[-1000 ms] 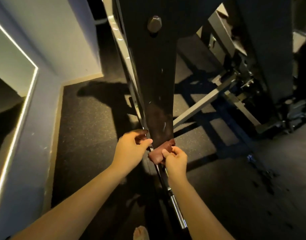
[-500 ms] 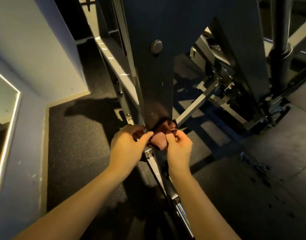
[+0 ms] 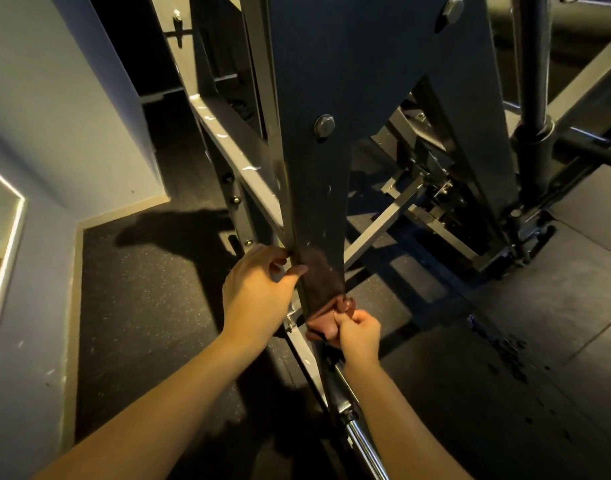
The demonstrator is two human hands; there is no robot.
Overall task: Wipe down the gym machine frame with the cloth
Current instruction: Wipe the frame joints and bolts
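A dark reddish cloth (image 3: 322, 285) lay stretched flat across the front face of the gym machine frame (image 3: 318, 195), low on its central dark post, running from that post's left edge down to its right edge. The left hand (image 3: 255, 292) was curled round the left edge of the post, its thumb tip pressed onto the cloth's upper end and pinching it there. How much fabric lay inside the fingers could not be seen. The right hand (image 3: 359, 336) sat lower, just below the post's right edge, clenched around the bunched lower end of the cloth, which showed as lighter pink folds beside its thumb. Both forearms reached up from the bottom of the view. A hex bolt (image 3: 324, 125) stood on the post well above the cloth. A grey diagonal brace (image 3: 235, 150) met the post's left edge just above the left hand. A chrome rod (image 3: 366, 448) ran down beneath the right wrist, over the dark speckled floor (image 3: 141, 289).
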